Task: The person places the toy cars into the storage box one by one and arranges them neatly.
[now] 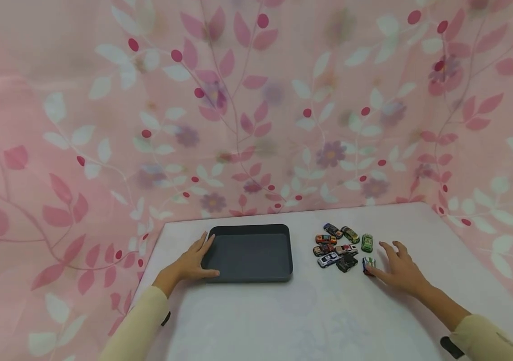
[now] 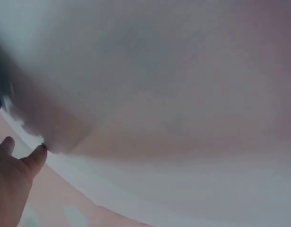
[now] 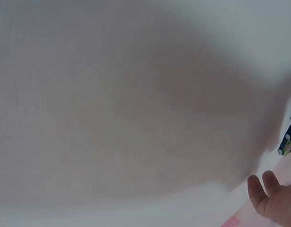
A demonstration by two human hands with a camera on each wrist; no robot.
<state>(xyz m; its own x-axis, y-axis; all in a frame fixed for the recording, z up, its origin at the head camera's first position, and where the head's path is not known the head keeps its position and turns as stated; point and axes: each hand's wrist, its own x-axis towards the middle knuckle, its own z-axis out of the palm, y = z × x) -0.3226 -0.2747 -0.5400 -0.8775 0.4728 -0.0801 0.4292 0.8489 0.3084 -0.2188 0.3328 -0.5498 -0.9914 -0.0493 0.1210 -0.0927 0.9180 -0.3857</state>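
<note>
My left hand [image 1: 195,260] rests at the left side of a dark grey rectangular tray [image 1: 249,255], fingers spread along its rim and thumb over the near left corner. In the left wrist view only part of the left hand [image 2: 13,182] shows at the lower left. My right hand [image 1: 398,271] is over a small toy car [image 1: 368,264] in blue, white and green, thumb tip at the car and the other fingers spread apart to its right. Just beyond lies a green toy car [image 1: 366,242]. At the right wrist view's edge appear fingers [image 3: 254,189] and dark blue-green toy cars [image 3: 289,141].
Several more toy cars lie in a loose group between tray and right hand, among them an orange one [image 1: 325,239], a white-blue one [image 1: 328,259] and a black one [image 1: 346,262]. The white table [image 1: 283,321] meets a pink floral backdrop [image 1: 256,125] behind.
</note>
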